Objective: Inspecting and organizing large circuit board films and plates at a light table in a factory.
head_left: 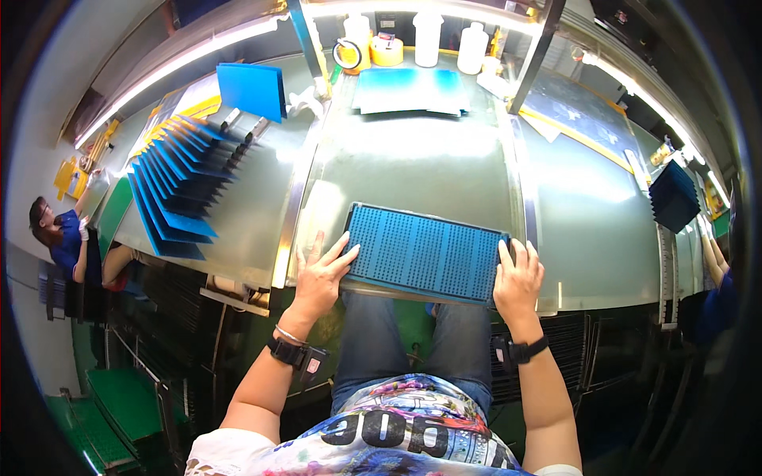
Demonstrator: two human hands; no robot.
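Note:
A blue circuit board panel (429,252) with rows of small dark marks lies slightly tilted at the near edge of the worktable. My left hand (321,274) grips its left edge, the fingers spread and the tips touching the border. At the opposite short edge, my right hand (518,278) holds the panel with bent fingers. The thumb tips are partly hard to make out. Both wrists carry black straps with small boxes.
Several blue panels stand fanned in a rack (178,178) at left, beside an upright blue panel (252,91). A flat stack of blue sheets (411,89) lies at the back, before white bottles (427,40). A co-worker (67,238) is at far left; dark panels (675,197) stand at right.

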